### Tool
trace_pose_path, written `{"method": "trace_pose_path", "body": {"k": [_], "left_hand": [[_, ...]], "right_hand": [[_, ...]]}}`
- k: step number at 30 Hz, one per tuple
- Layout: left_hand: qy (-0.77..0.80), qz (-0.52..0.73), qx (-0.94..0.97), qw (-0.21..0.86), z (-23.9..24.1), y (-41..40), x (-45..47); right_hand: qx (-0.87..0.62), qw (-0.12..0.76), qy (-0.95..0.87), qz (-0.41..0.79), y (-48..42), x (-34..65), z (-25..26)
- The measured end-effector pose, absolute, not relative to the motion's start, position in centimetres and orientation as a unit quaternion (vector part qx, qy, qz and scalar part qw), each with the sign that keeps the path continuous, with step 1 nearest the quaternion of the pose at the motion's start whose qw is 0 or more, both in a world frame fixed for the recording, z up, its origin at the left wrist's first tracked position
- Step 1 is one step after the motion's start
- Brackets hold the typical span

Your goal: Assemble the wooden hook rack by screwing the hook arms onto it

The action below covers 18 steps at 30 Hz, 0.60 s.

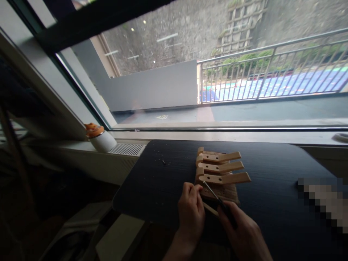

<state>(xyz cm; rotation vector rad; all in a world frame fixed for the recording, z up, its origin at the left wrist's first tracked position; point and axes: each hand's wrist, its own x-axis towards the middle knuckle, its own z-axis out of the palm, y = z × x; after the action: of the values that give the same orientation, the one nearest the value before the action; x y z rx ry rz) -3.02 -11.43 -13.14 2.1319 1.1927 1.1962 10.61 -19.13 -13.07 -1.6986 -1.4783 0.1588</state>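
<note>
A brown wooden board (221,192) lies on the dark table, bearing several pale wooden hooks (227,167) with dark holes in them. My right hand (243,225) is closed round the black handle of a screwdriver (214,195). Its metal shaft slants up and left, the tip close to the nearest of the raised hooks. At the board's near left corner, my left hand (191,207) has its fingers curled closed at the end of another pale wooden hook (210,209). That piece runs between both hands, and its ends are hidden by them.
The black table (168,192) stands against a window sill (244,136). Small shavings and a dark screw-like bit (163,162) lie on its left part. A white pot with an orange top (104,140) is on the ledge at left. A blurred-out patch covers the right edge.
</note>
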Motion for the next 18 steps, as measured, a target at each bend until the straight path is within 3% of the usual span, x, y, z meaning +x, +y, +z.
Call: {"method": "trace_pose_path", "body": {"k": [6, 9, 18], "left_hand": [[0.422, 0.442, 0.758, 0.228, -12.7, -10.6, -3.9], [0.421, 0.451, 0.754, 0.224, -12.5, -10.4, -4.5], [0.449, 0.419, 0.765, 0.193, -12.7, -10.3, -4.6]], "right_hand": [[-0.685, 0.375, -0.62, 0.079, -19.3, 11.1, -11.7], [-0.685, 0.388, -0.605, 0.115, -20.3, 13.0, -10.9], [-0.684, 0.361, -0.619, 0.137, -24.1, 14.7, -12.7]]}}
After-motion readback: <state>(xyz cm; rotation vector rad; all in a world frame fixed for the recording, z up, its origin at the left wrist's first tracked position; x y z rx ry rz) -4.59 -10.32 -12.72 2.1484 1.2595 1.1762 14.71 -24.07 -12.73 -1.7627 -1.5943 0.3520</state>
